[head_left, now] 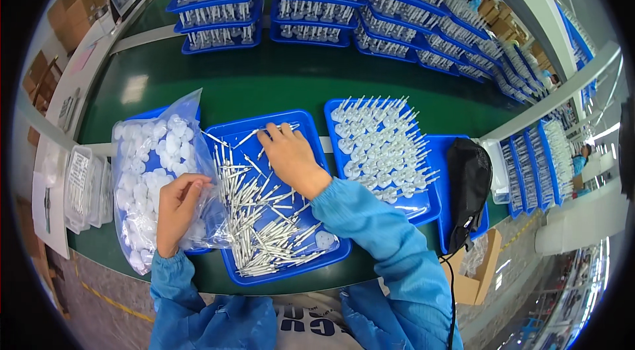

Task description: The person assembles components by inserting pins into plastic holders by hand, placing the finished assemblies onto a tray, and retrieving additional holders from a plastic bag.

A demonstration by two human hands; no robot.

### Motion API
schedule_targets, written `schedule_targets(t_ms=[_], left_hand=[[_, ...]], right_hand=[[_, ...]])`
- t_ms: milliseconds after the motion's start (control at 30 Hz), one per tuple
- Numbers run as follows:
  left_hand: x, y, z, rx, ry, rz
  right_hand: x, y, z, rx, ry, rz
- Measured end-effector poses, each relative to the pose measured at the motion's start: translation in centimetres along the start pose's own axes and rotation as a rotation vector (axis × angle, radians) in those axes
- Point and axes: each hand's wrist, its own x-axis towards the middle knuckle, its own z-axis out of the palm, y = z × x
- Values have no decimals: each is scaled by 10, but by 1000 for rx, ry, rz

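White rods at right grip

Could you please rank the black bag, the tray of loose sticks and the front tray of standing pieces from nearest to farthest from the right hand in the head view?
1. Tray of loose sticks: directly under the right hand.
2. Front tray of standing pieces: to its right.
3. Black bag: farther right.
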Motion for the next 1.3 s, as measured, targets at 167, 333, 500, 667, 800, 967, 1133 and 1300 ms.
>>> schedule_targets(t_ms=[167, 333, 500, 667, 800, 967, 1133, 1300], left_hand=[[-7, 1, -3, 120, 104, 137], [-16, 18, -12, 262, 292, 398], [-34, 118, -31, -119, -53, 900], [-41, 156, -40, -187, -17, 1207], [-38, 131, -28, 547, -45, 581], [-49, 44, -31, 864, 200, 57], [-40, 25, -29, 908, 302, -1], [-34, 15, -33, 862, 302, 22]], right_hand=[[-19, -12, -7, 94, -186, -10], [-51, -21, -46, 215, -322, 41], [-67, -12, -87, 332, -299, 59], [-78, -10, -114, 367, -313, 201], [-93, -5, -126, 452, -473, 309], [-89, -7, -128, 386, -527, 351], [-81, -11, -105, 350, -533, 341], [-80, -28, -82, 234, -438, 265]])
